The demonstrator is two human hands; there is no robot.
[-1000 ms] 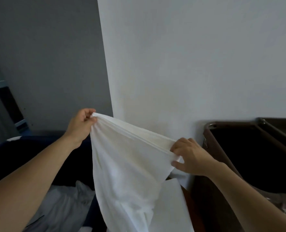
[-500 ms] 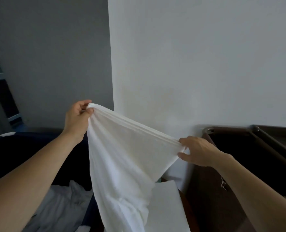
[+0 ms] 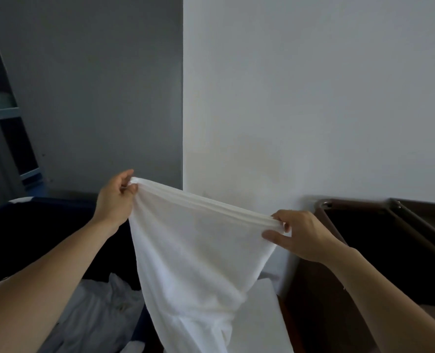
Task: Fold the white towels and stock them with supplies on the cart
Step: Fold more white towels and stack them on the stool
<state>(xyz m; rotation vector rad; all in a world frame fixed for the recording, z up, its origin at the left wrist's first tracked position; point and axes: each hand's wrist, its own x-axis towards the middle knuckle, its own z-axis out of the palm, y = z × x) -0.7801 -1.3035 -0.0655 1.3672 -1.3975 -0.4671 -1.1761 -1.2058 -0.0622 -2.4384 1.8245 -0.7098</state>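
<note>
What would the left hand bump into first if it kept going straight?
Probably the grey wall, near the corner. Nothing else shows ahead of the left hand, which pinches the white towel, but depth is unclear.

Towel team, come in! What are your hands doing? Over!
Left hand pinches one top end of white towel, right hand the other. Towel stretched between them, rest hanging, not yet folded. Nothing in the way; brown bin at right.

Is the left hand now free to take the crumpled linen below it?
Probably not yet: the left hand pinches one end of the white towel, whose other end the right hand holds. The crumpled linen lies uncovered below, so only that grip hinders it.
</note>
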